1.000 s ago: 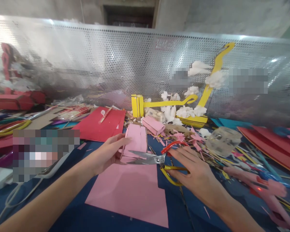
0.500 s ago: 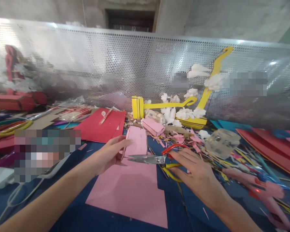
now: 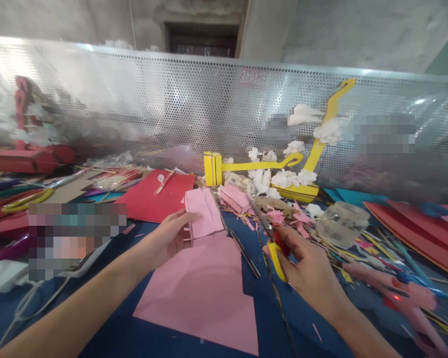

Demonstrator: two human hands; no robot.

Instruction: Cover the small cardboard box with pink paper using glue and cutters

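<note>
Over at the far left, a red model (image 3: 33, 160) sits against the perforated metal panel (image 3: 216, 109), with yellow-handled scissors (image 3: 30, 201) lying lower down. Moving right, a red sheet (image 3: 160, 196) spreads left of centre, a thin strip on top. Beyond the middle stand a yellow box (image 3: 212, 169) and its long curled strip, white tufts (image 3: 260, 180) around them; pink and brown scraps (image 3: 280, 211) crowd the space in front. Further right come a clear plastic piece (image 3: 343, 224) and, at lower right, a pink glue gun (image 3: 399, 288) with a red light.

And here's the change: the pink box (image 3: 205, 214) now leans to the left, and the red-and-yellow scissors (image 3: 277, 246), which lay across its lower edge, have swung away to point up-left, near a second pink box (image 3: 235, 199).

The held box is in the centre, pale pink, oblong, a crease down its face, just above the large pink sheet (image 3: 201, 298). The left hand (image 3: 171, 233) is closed on its left side, thumb on the face. Right of centre, the right hand (image 3: 308, 263) is curled shut around the scissor handles.
</note>
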